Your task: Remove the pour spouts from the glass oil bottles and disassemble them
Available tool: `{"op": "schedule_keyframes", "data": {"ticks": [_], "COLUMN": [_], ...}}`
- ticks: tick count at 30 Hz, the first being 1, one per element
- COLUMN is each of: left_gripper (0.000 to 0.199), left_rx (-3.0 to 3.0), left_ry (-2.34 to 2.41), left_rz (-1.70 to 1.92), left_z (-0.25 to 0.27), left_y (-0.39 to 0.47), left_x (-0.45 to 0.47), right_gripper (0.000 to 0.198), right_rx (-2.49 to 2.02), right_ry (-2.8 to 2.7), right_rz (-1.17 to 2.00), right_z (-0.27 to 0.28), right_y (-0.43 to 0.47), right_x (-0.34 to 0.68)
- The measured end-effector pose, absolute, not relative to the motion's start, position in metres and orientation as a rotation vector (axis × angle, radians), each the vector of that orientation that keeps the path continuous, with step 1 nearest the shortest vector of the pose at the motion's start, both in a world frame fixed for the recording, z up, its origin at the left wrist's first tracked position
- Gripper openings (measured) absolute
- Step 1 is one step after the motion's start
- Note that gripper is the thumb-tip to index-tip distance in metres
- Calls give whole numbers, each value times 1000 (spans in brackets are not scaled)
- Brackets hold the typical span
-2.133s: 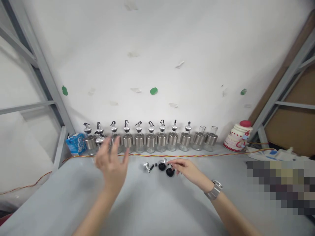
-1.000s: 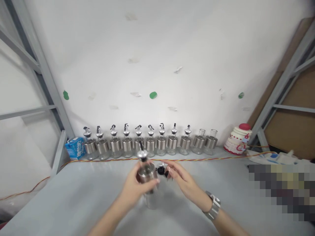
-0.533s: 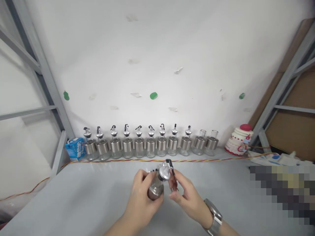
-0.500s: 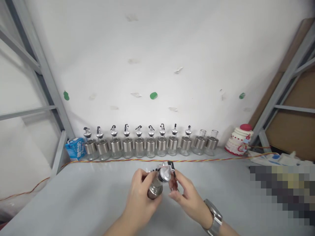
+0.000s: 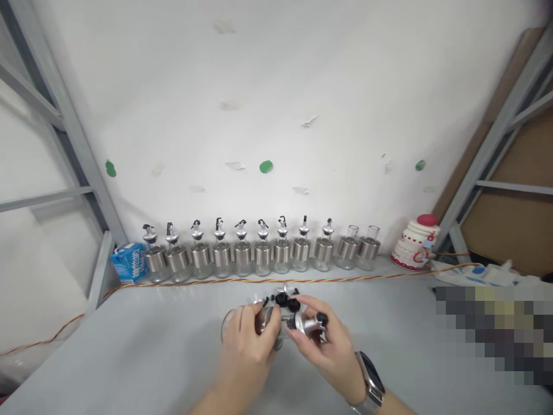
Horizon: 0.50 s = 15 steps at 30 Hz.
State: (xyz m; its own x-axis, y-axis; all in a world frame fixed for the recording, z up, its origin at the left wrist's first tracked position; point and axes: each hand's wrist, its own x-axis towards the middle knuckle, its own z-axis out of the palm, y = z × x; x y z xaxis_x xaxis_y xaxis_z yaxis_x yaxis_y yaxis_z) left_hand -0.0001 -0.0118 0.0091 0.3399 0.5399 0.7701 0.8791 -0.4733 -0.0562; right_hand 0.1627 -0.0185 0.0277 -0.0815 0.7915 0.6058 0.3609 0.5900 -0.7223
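Note:
My left hand (image 5: 248,346) is wrapped round a glass oil bottle (image 5: 227,324) with a metal sleeve. The bottle is tipped on its side, its base to the left and its neck to the right. A silver pour spout (image 5: 307,324) with a black tip sits at the neck. My right hand (image 5: 330,340), with a watch on its wrist, closes thumb and fingers round this spout. Just beyond the hands, loose pour spouts (image 5: 285,290) with black stoppers (image 5: 294,304) lie on the grey table (image 5: 151,346), partly hidden by my fingers.
Along the wall stands a row of similar bottles (image 5: 222,253), most with spouts. Two open-necked bottles (image 5: 348,249) end it at the right. A blue carton (image 5: 129,263) flanks the left end, a white jar with red lid (image 5: 415,245) the right. A twisted wire (image 5: 250,280) crosses the table.
The bottle has turned from leaning upright to lying sideways, spout pointing right. My right hand has closed from loose fingers beside the spout to a grip round it. The loose spouts show more.

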Motion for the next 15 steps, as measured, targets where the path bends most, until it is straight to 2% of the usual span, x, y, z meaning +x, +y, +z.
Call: {"op": "schedule_keyframes", "data": {"ticks": [4,9,15], "left_gripper": [38,29,34], "left_rx": [-2120,-2063,-2115], "left_ry": [-1142,-1069,-1068], "left_rz": [-1009,-1061,-1019], "left_z": [13,23,23], "left_y": [-11,-12,-12], "left_x": [-2,-1,-3], "right_gripper": [26,29,27], "right_rx": [-896,-869,-874], "right_ry": [-1750,-1779,-1771], "right_rz": [366,312,388], "right_z": [27,23,22], "right_y": [-20,-18,-19], "right_x": [167,168,166]}}
